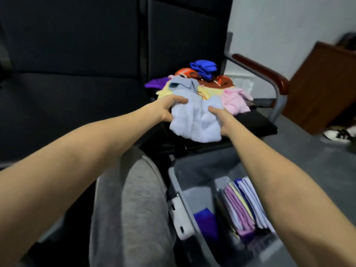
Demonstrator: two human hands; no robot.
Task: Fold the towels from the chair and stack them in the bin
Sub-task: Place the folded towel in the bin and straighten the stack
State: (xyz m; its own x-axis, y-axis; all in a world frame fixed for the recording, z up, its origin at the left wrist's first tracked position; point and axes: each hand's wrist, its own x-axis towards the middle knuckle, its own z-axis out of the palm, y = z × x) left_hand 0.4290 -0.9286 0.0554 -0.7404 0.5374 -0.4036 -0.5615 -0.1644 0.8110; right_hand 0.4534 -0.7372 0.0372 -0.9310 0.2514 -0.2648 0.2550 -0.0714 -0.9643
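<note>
I had my left hand (169,109) and right hand (221,121) clamped on a pale blue towel (196,122) at the chair's (258,126) front edge. Pick-up step, I judged. Next: lift clear, spread flat, fold. Bin (173,176) below the chair, partly stacked.

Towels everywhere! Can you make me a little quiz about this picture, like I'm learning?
1. True or false: the left hand and right hand both grip the light blue towel.
2. Which towel tops the pile on the chair? A) royal blue towel B) pink C) yellow
3. Fill in: the folded towels stand in the grey ___.
Key: 1 true; 2 A; 3 bin.
</note>
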